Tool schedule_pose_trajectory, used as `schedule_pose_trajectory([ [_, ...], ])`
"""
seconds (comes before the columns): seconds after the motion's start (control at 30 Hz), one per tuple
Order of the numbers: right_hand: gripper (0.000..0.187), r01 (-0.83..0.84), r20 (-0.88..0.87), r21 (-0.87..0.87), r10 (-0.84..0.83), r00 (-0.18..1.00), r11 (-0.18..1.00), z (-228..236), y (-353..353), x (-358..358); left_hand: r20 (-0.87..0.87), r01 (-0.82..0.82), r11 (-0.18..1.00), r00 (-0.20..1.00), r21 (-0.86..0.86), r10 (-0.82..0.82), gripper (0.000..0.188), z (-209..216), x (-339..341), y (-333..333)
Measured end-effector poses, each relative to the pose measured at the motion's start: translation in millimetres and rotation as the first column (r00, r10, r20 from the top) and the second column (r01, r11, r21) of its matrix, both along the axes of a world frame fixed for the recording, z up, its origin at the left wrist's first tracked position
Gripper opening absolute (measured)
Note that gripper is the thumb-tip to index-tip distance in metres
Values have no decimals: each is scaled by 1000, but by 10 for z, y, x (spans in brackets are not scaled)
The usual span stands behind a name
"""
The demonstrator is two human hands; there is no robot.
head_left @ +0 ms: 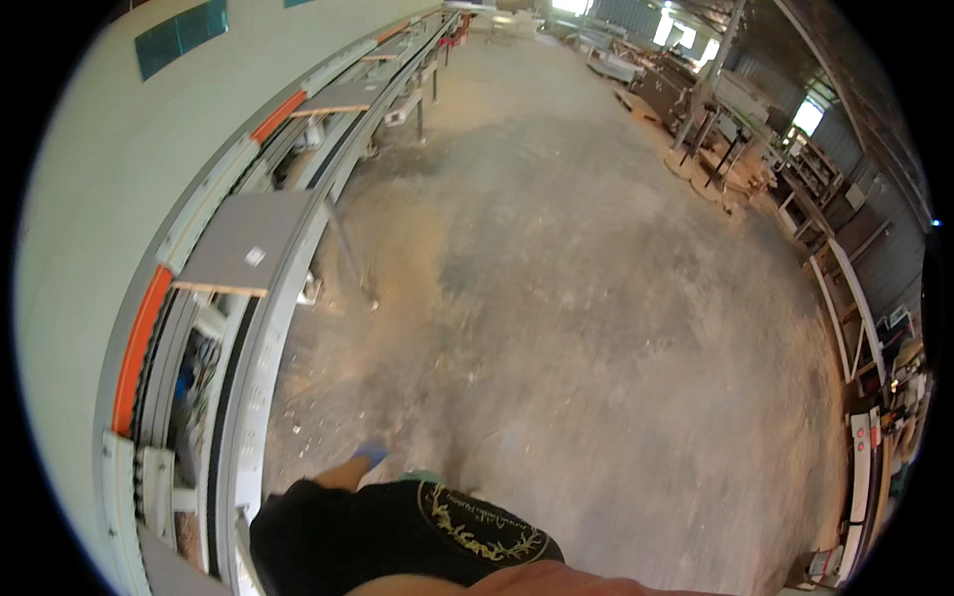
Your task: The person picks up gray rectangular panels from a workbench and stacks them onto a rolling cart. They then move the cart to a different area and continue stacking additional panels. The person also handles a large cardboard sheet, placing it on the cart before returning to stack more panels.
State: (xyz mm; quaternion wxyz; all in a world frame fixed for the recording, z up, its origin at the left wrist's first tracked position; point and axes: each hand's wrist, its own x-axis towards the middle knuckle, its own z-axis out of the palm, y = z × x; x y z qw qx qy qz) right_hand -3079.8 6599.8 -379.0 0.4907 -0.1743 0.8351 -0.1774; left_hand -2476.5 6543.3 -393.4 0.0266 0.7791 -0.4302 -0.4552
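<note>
Neither of my hands shows. Bare skin, likely part of my arm (556, 581), crosses the bottom edge in front of my black shirt (338, 526) with a gold print; its hand is out of sight. Nearest on the left runs a long machine with a conveyor track and orange guard sections (142, 348). A grey panel (243, 233) with a small white label lies across its rails. Farther along, another grey panel (343, 94) rests on the same line. A blue shoe (372, 454) shows below me on the floor.
The dusty concrete floor (576, 298) stretches ahead beside the machine. Along the right wall stand a white frame (857, 308), shelves (817, 169) and several stacked boards. A metal post (717, 60) rises at the far right. A panel corner (174, 566) shows at lower left.
</note>
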Motion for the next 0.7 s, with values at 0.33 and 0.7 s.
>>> schedule_pose_trajectory([
  [0.33,29,-135,50,-552,195,980,823,-2,-5761,850,100,-192,889,981,416,165,58,-48,667,-2354],
  [0.7,41,-604,4,179,613,790,777,-547,-9666,1713,-197,-144,826,980,-545,41,55,1755,917,-10574],
])
